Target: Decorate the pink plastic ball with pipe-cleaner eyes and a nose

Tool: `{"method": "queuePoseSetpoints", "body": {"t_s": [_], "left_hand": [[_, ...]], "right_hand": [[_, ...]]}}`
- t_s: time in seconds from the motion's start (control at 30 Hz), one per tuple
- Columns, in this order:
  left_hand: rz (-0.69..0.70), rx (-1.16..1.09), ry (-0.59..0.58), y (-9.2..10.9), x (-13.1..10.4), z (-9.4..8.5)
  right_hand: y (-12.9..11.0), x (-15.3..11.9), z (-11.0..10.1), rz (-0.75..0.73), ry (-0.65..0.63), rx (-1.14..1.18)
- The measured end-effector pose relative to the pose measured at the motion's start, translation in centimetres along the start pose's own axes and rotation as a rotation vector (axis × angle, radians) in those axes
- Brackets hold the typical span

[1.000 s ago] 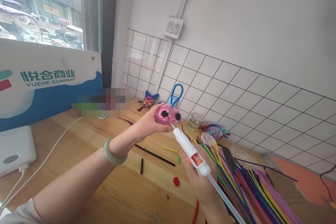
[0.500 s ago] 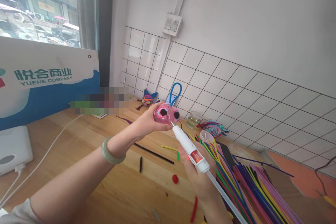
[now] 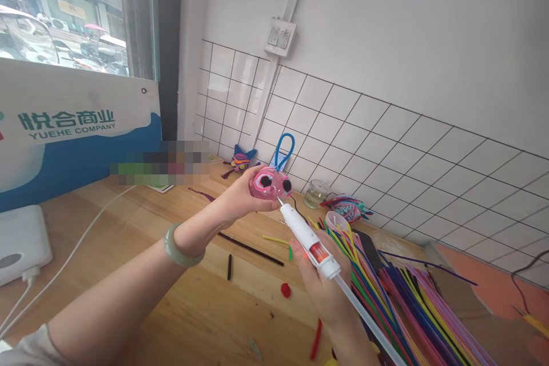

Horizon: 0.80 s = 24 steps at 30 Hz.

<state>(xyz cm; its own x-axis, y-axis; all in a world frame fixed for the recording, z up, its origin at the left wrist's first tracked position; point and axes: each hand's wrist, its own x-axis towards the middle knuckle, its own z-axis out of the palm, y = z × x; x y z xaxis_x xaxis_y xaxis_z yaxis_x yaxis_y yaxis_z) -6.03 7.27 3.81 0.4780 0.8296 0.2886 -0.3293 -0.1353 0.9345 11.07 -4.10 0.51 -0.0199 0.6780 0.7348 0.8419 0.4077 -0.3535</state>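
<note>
My left hand (image 3: 244,191) is closed around a clear pink ball ornament (image 3: 275,187), held up above the table. Two eyes with black centres and pink-and-white rims sit on its front, and a blue pipe-cleaner loop (image 3: 285,150) rises from its top. In my right hand (image 3: 319,280) is a white hot glue gun (image 3: 302,231), with a long clear glue stick (image 3: 369,320) coming out of its back end. The gun's metal tip is at the ornament's lower front, below and between the eyes. Whether it touches the surface I cannot tell.
Bundles of coloured pipe cleaners (image 3: 412,303) cover the right side of the wooden table (image 3: 189,303). A glass jar (image 3: 316,194), a striped mask-like craft (image 3: 241,159) and a knitted-looking craft (image 3: 348,207) stand by the gridded wall. Black stems (image 3: 251,249) and a red pompom (image 3: 285,290) lie in front.
The ornament and the glue gun tip have shifted very slightly left with the view. Both hands keep the same hold.
</note>
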Motion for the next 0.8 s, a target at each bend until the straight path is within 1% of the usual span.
{"method": "queuePoseSetpoints", "body": {"t_s": [0.17, 0.33, 0.5, 0.6, 0.7, 0.8], "left_hand": [[-0.011, 0.011, 0.009, -0.11, 0.08, -0.04], [0.013, 0.022, -0.012, -0.36, 0.27, -0.18], [-0.016, 0.022, 0.005, -0.10, 0.06, -0.01], [-0.023, 0.012, 0.014, -0.02, 0.01, 0.02], [-0.013, 0.009, 0.000, -0.21, 0.10, -0.06], [0.000, 0.020, -0.016, -0.50, 0.23, -0.19]], "right_hand": [[0.21, -0.12, 0.07, 0.001, 0.004, -0.014], [0.24, -0.12, 0.07, -0.008, -0.009, 0.009], [0.16, -0.04, 0.13, 0.025, 0.005, 0.018], [0.18, -0.04, 0.15, 0.011, -0.001, 0.011], [0.24, -0.02, 0.17, -0.010, 0.011, 0.017], [0.18, 0.06, 0.17, 0.007, 0.032, 0.023]]}}
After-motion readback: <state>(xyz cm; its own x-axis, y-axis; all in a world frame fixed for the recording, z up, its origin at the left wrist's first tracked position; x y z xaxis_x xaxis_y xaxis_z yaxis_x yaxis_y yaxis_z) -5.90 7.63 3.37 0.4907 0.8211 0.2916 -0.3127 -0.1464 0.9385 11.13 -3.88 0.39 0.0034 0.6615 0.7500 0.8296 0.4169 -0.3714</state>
